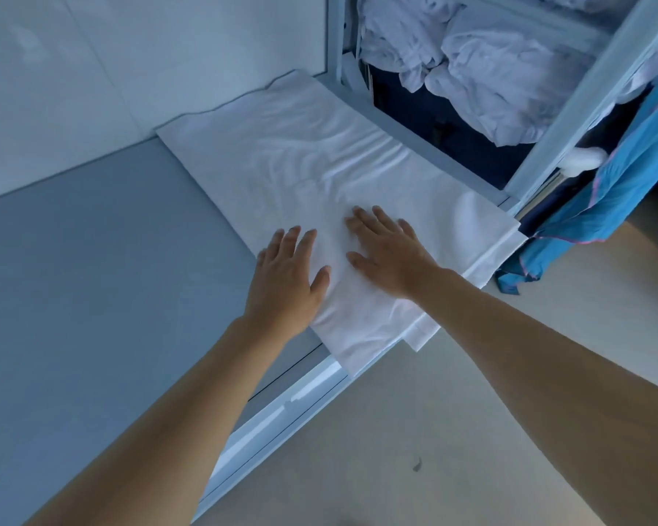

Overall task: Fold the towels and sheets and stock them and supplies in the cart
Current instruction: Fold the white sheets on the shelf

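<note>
Head view: folded white sheet (pixel 320 176) lies along the right edge of the grey tabletop (pixel 92 260), its near corner overhanging the rim. Left hand (pixel 287 279) and right hand (pixel 388 256) press flat on it, fingers straight and spread, gripping nothing. Tabletop left of the sheet is bare. Crumpled white linens (pixel 483 70) fill the cart (pixel 570 119) beside it; blue cloth (pixel 616 199) hangs there. Cart cut off at frame edge.
</note>
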Demonstrator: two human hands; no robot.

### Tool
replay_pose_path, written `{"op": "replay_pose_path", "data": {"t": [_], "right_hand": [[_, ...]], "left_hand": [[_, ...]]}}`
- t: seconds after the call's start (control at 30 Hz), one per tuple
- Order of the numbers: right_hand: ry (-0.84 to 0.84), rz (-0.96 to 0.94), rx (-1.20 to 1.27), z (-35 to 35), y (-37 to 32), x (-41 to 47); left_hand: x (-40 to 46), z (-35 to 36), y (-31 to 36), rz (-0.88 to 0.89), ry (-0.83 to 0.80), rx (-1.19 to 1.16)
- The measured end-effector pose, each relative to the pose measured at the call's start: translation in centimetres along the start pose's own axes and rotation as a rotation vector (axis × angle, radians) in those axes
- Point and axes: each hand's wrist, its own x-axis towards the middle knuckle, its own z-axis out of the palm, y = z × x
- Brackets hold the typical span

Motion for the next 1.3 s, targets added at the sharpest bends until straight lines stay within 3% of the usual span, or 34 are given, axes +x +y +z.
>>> {"op": "replay_pose_path", "data": {"t": [0.1, 0.27, 0.53, 0.77, 1.3], "right_hand": [[0.003, -0.086, -0.037, -0.5, 3.5, 2.5], [0.005, 0.052, -0.056, -0.9, 8.3, 4.3], [0.012, 0.077, -0.049, 0.1, 5.4, 3.0], [0.010, 0.046, -0.048, 2.3, -3.7, 0.1], [0.030, -0.034, -0.022, 9.3, -31.4, -8.6]], "left_hand": [[2.9, 2.0, 0.4, -0.059, -0.035, 0.088], [3.2, 3.8, -0.5, -0.089, -0.029, 0.155], [1.1, 2.9, -2.4, -0.075, -0.041, 0.122], [-7.1, -0.2, -7.4, -0.111, -0.044, 0.118], [-30.0, -10.3, -23.8, -0.224, -0.062, 0.043]]}}
